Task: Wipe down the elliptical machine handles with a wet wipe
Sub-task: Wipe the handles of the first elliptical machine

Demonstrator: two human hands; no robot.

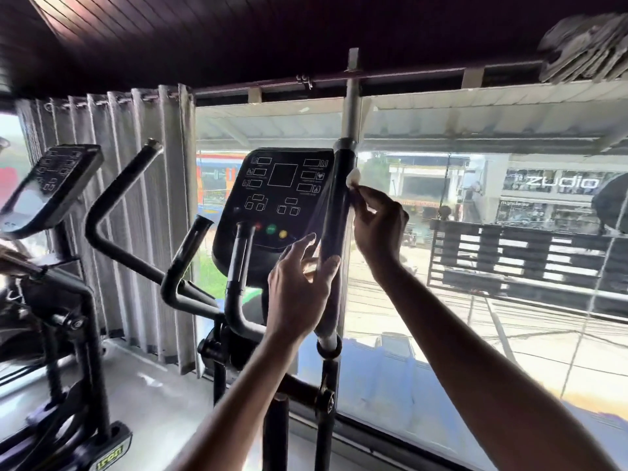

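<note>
Forearms enter from the lower edge, both raised toward the upright right handle (334, 205) of the elliptical.

Left grip (299, 283): nearer and lower of the two. Fingers straight and loosely spread, pointing up; thumb lies flat against the handle's lower stretch. Nothing is held in it and it is not wrapped round the bar.

Right grip (377, 222): higher, on the window side of the handle. Fingertips and thumb are bunched, pinching the wet wipe (353, 176).

Wet wipe: a small white wad poking up out of the pinched fingertips, pressed against the handle's right edge near its top, a little below the silver collar. It sits well above the left grip, with bare black handle between them.

Console (282, 192): just left of the handle, dark screen, with red, green and yellow buttons low on its face. Black fixed bar (243, 239) curves up below it; the left handle (190, 239) angles away further left.

Second machine (51, 185): far left, its own dark console tilted.

Pleated grey curtain (136, 198) hangs behind the machines. Window (475, 300) fills the right side; beyond it a street and a shopfront sign reading "zudio" (562, 181).
</note>
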